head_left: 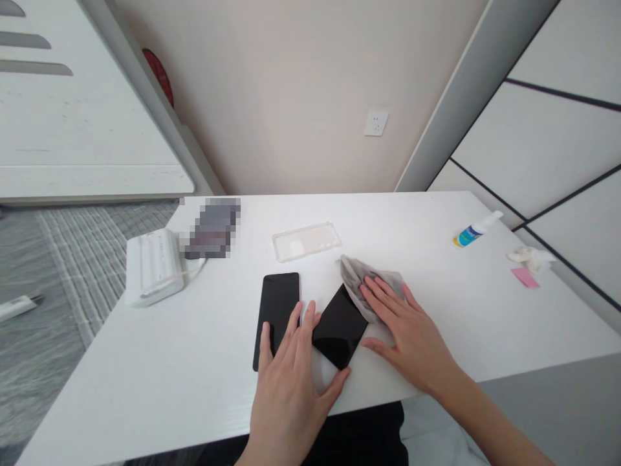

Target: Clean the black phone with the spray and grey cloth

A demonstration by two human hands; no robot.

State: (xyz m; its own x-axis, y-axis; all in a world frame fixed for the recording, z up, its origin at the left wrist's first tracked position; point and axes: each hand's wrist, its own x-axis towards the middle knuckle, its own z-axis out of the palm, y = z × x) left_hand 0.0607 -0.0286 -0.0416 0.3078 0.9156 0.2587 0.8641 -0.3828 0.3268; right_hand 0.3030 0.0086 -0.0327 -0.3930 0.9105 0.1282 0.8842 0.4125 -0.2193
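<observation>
A glossy black phone (339,330) lies slanted on the white table, its upper right part hidden under a grey cloth (356,275). My left hand (294,369) holds the near end of this phone, thumb at the bottom corner and index finger along the left edge. Its other fingers reach over a second black phone (280,294), which lies with its dark screen up. On the cloth, my right hand (402,330) presses with fingers extended, its thumb beside the slanted phone's right edge.
Behind the phones is a clear phone case (306,242). A white power bank (154,265) with a cable stands left, beside a pixelated item (213,228). Toward the right lie a small spray bottle (475,231), crumpled tissue (531,257) and pink slip (524,277). A wall (301,97) borders the back.
</observation>
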